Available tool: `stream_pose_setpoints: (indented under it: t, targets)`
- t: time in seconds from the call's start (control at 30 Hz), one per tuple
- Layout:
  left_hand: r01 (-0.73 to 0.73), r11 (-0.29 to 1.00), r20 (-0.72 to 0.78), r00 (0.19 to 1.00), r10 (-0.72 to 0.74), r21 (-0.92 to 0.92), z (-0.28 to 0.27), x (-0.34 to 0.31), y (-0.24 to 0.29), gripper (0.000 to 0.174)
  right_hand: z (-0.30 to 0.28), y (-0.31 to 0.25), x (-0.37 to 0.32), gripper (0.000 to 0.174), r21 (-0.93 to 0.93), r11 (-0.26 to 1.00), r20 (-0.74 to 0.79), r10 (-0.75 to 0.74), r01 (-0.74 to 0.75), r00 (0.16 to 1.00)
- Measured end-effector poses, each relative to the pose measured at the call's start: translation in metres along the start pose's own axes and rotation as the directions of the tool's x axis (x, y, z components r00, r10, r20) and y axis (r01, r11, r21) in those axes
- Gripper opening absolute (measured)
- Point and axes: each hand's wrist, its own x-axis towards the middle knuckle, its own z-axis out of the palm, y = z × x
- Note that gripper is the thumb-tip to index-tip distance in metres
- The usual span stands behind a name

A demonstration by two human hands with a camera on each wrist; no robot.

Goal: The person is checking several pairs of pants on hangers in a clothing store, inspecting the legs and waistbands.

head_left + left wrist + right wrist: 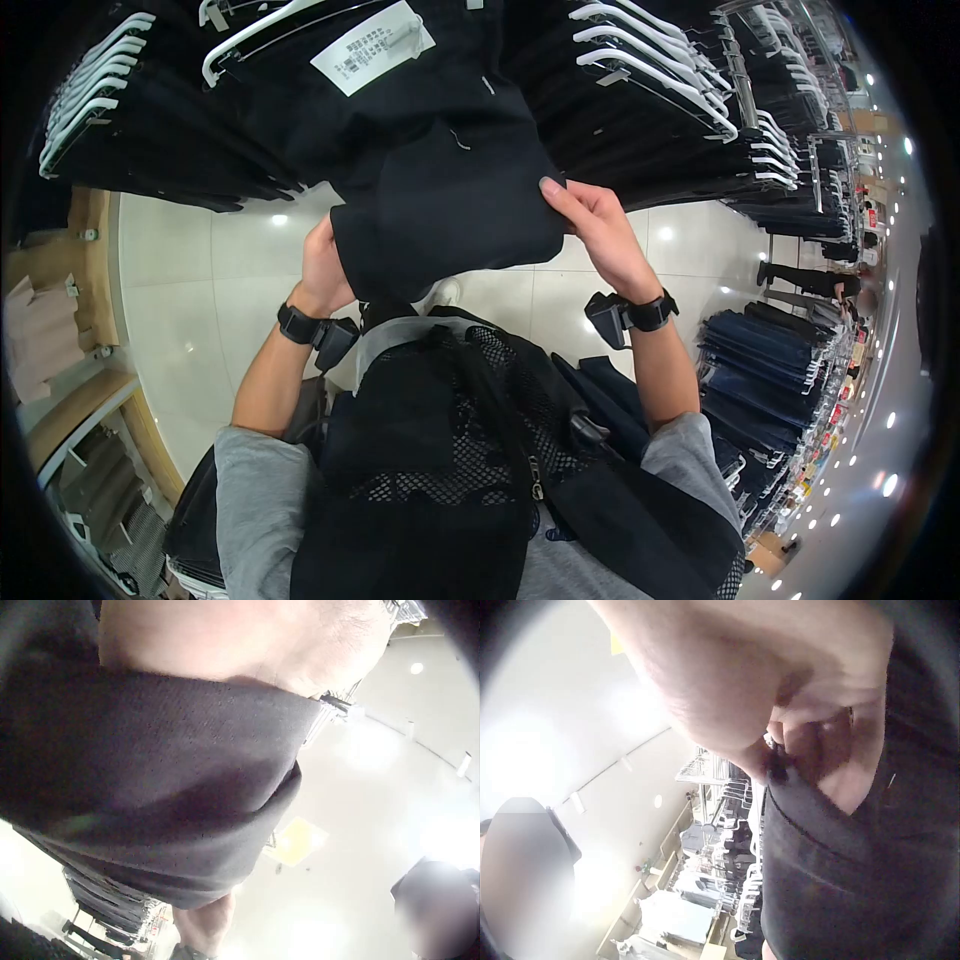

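A pair of black trousers (pixel 455 190) hangs in front of me, with its lower part folded up and lifted towards me. At the fold's right edge, my right hand (pixel 600 228) pinches the cloth, the thumb on top. The right wrist view shows curled fingers (pixel 825 754) behind the cloth edge. My left hand (pixel 325 265) holds the opposite edge, its fingers hidden by the fabric; in the left wrist view the dark cloth (pixel 157 757) stretches away from that hand. A white printed tag (pixel 372 48) lies on the trousers near the top.
Black garments on white hangers (pixel 655 60) crowd the rack to the right, and more hangers (pixel 95 90) stand at left. Farther right hang dark blue trousers (pixel 765 360). Wooden shelving (pixel 85 410) lines the left side. Pale tiled floor (pixel 170 300) shows below.
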Motion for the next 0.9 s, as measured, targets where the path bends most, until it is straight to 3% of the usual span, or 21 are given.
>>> stream_pose_setpoints:
  t: [0.2,0.27,0.3,0.47,0.6,0.67,0.77,0.9]
  targets:
    - [0.067,0.981,0.094,0.994,-0.051,-0.184,0.009,-0.01,0.009,0.064,0.012,0.012,0.005,0.035,-0.076,0.996,-0.049,-0.04,0.036,0.998]
    - [0.093,0.982,-0.179,0.976,-0.122,-0.163,0.015,-0.015,0.015,0.058,0.013,0.02,0.008,0.038,-0.11,0.994,-0.055,-0.033,0.026,0.998]
    - [0.097,0.982,-0.178,0.976,-0.126,-0.163,0.013,-0.016,0.02,0.058,0.014,0.024,0.01,0.038,-0.109,0.994,-0.058,-0.031,0.025,0.998]
    - [0.164,0.986,-0.089,0.982,-0.167,-0.041,0.016,-0.018,0.041,0.057,0.017,0.025,0.015,0.042,-0.211,0.977,-0.058,-0.055,0.041,0.997]
    - [0.185,0.98,-0.138,0.975,-0.174,0.072,-0.004,-0.018,0.047,0.049,0.019,0.026,0.02,0.044,-0.244,0.967,-0.054,-0.091,0.075,0.994]
    - [0.198,0.966,-0.217,0.963,-0.16,0.166,-0.001,-0.017,0.049,0.043,0.014,0.021,0.021,0.046,-0.459,0.888,-0.042,-0.032,0.009,0.999]
    - [0.191,0.961,-0.199,0.968,-0.151,0.199,-0.007,-0.017,0.051,0.043,0.004,0.019,0.024,0.046,-0.552,0.834,-0.039,-0.013,-0.01,0.999]
    - [0.166,0.962,-0.196,0.973,-0.124,0.215,0.002,-0.02,0.059,0.043,-0.003,0.029,0.027,0.046,-0.35,0.937,-0.058,-0.017,-0.004,0.998]
